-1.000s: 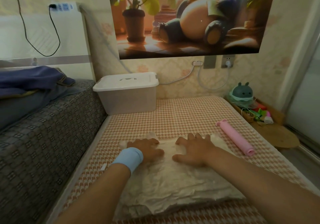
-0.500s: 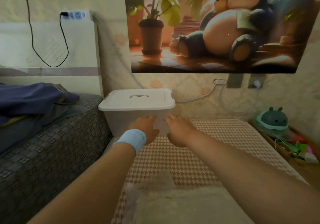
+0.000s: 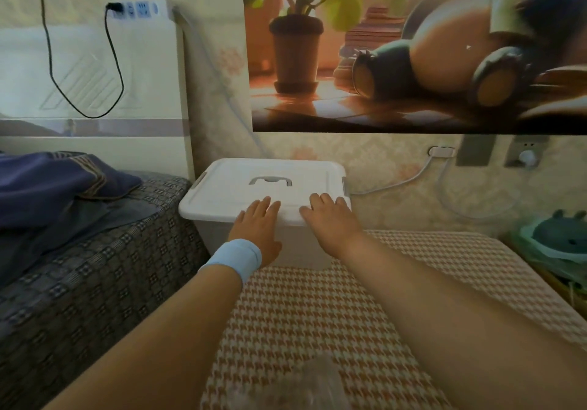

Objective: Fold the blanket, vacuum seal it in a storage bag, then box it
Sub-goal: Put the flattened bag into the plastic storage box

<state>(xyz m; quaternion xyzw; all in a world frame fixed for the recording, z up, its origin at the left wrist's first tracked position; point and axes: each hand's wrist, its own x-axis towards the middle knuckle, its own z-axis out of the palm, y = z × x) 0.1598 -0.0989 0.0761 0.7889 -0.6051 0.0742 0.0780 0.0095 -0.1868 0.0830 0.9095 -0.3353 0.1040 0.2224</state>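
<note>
If the latches (image 3: 344,184) are clipped, prying the lid (image 3: 270,178) drags the box (image 3: 298,247). Left hand (image 3: 257,224) and right hand (image 3: 330,219) lie flat on its front edge, fingers straight, slightly spread. Bag (image 3: 292,387) sits blurred at the bottom edge.

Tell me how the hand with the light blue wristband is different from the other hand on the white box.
The left hand wears a light blue cloth wristband; the right hand has a bare wrist. The left hand lies mid-front on the white plastic lid; the right hand lies near its right corner. Both rest flat with straight fingers on the lid.
</note>
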